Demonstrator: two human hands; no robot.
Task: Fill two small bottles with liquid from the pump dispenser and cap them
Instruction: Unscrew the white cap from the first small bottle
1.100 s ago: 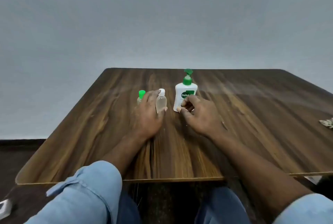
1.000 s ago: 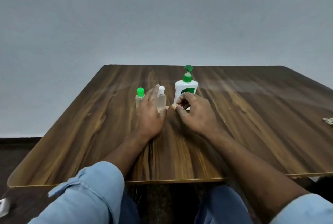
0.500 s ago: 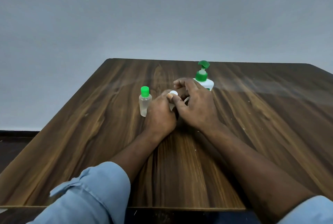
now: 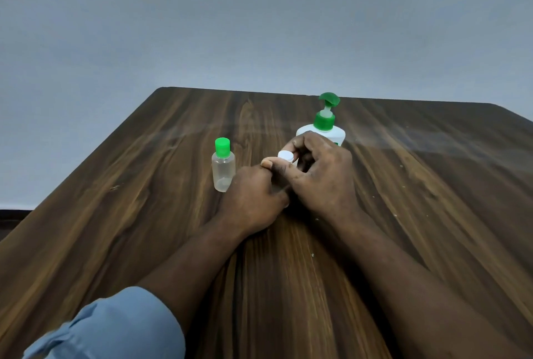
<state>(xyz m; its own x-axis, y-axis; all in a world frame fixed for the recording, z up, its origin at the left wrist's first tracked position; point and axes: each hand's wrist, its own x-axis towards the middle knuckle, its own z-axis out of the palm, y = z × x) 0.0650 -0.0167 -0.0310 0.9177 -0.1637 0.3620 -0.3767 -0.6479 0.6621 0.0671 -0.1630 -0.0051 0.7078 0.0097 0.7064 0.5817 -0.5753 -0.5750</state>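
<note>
The left hand was curled tight on the surface, and by its shape it gripped the white-capped bottle, whose body was hidden inside the fist and behind the right hand. The right hand pressed against it, thumb and forefinger pinching the white cap just above the left thumb. Whether the cap was being loosened or tightened could not be told. The green-capped bottle stood upright just beyond the left hand's knuckles on its outer side, capped and apparently nearly empty. The pump dispenser stood directly behind the right hand's fingers, its lower half covered by them. The likeliest trouble seemed to be a slip of the small smooth cap out of that two-finger pinch, sending it rolling across the surface. Squeezing the soft bottle too hard while twisting could buckle it or push out anything inside. A jerk of the left knuckles could topple the light green-capped bottle beside them, and the right hand's fingers backing up might bump the dispenser.
</note>
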